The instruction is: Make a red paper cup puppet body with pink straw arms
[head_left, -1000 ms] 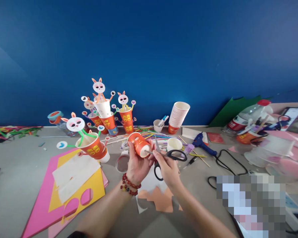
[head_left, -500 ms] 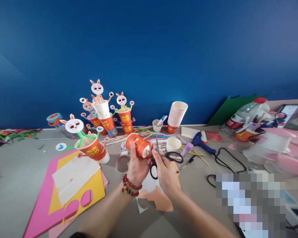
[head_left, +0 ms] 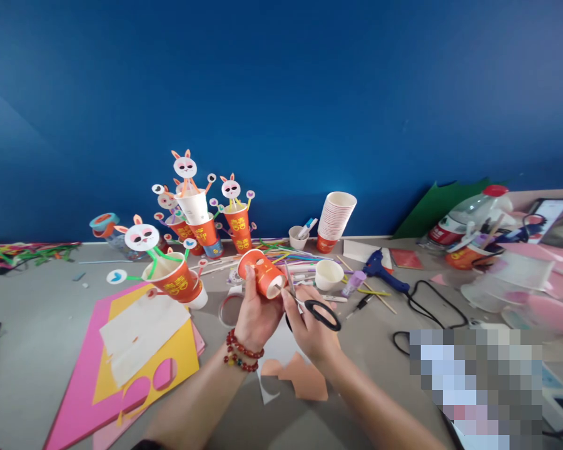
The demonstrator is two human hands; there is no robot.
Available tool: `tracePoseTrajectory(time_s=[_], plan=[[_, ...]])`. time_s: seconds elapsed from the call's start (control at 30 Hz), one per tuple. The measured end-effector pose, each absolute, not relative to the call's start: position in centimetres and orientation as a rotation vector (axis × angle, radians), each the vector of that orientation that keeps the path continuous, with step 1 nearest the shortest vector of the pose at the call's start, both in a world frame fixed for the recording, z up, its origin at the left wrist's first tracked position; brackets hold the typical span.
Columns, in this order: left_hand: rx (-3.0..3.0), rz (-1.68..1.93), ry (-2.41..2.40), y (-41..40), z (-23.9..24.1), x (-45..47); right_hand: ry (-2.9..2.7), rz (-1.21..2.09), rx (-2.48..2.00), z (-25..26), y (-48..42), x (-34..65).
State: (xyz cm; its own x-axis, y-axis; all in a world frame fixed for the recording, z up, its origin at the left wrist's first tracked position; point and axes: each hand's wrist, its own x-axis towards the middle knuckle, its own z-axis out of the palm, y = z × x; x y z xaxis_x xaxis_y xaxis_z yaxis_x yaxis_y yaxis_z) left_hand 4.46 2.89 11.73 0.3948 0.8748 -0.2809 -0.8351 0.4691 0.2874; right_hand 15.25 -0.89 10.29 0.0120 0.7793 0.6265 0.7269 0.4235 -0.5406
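Red cup aslant, base lower right; left fingers clamped round it, right fingers on scissors.

We are holding a red paper cup tilted on its side in the left hand, its white base facing toward us and rightward. We are gripping black-handled scissors in the right hand, blades parted, one at the base; any piercing is unclear.

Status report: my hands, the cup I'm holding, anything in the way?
Left hand gripping orange cup, tilted. Right hand holding open scissors, one blade at cup base. White cup just beyond right hand, not touching.
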Motion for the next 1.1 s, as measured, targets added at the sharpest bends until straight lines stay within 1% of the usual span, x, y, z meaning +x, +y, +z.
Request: tracePoseTrajectory(time_s=[0.37,0.53,0.63,0.8,0.97,1.1], plan=[[0.153,1.04,0.438,3.0,11.3,4.1,-1.934,-0.009,-1.039,10.6,0.0,16.4],[0.136,1.059,0.422,2.8,11.8,4.3,-1.771,0.104,-1.175,10.6,-0.4,15.9],[0.132,1.056,0.394,2.6,11.8,4.5,-1.601,0.282,-1.263,10.3,-0.8,15.1],[0.175,1.113,0.408,2.3,11.7,4.8,-1.206,0.753,-1.271,9.8,-1.0,14.1],[0.247,1.17,0.378,2.1,11.7,5.0,-1.005,0.977,-1.306,10.0,-0.8,14.0],[0.334,1.219,0.351,2.1,11.5,5.1,-0.909,1.145,-1.209,10.0,-0.5,14.1]])
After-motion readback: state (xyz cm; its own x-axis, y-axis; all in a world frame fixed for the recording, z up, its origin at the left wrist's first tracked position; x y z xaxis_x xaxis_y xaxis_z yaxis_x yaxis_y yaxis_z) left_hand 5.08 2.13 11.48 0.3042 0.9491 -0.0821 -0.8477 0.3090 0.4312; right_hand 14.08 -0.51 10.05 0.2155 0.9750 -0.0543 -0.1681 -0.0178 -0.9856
